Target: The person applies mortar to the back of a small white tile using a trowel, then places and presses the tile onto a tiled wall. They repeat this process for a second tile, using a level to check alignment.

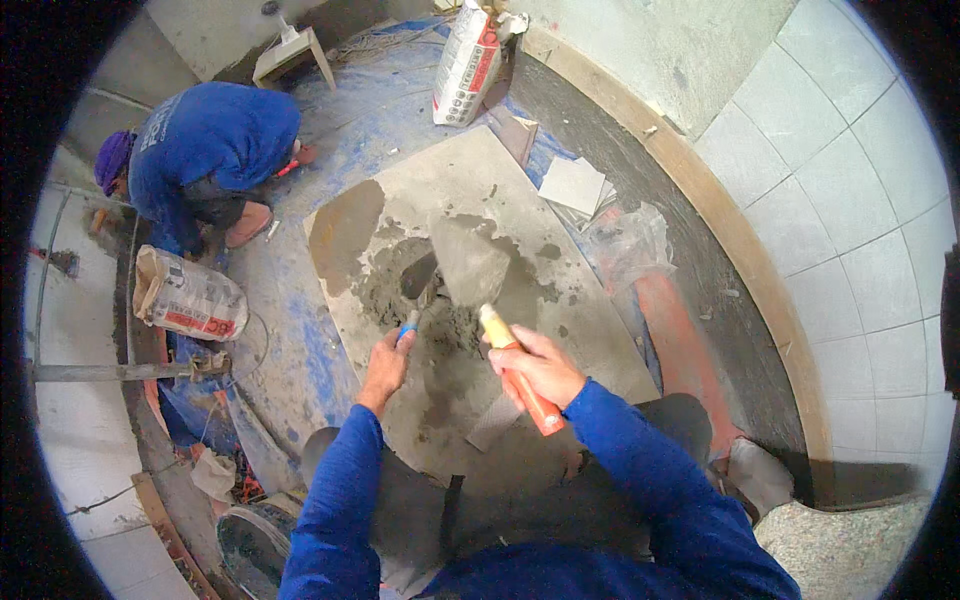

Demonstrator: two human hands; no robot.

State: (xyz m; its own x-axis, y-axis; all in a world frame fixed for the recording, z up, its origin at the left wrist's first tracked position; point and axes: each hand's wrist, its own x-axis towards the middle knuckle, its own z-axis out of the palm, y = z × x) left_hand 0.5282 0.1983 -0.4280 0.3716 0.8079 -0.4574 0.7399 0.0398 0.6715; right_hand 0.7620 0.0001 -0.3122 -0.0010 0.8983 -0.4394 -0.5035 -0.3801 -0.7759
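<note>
**Trowel in each grip: left hand (386, 365) on blue handle (408, 327), right hand (545, 368) on orange-and-yellow handle (525, 385)**

Left grip: fingers curled, handle of the small trowel (418, 276) pinched near thumb and forefinger. Its dark, narrow blade is pointed away from the body, at the left of the wet mortar (452, 322).

Right grip: fingers wrapped fully around the thick handle, orange at the butt, yellow toward the blade. The broad trowel (470, 262) is angled away and to the left, its grey blade blurred, held over the mortar. Whether mortar is touched by either blade cannot be told.

Mortar is heaped and smeared mid-board, between and beyond the hands. It is carried by a large pale board (470, 165), set on the floor in front of the knees. A flat grey piece (497, 422) is seen on the board's near part, below the right hand.

Labels: red and black print is carried by the white upright bag (467, 65) at the far edge. A red band with pale lettering is seen on the bag lying on its side (192, 295), at left. White lettering is borne on the blue top of the crouching co-worker (215, 135), far left.
</note>
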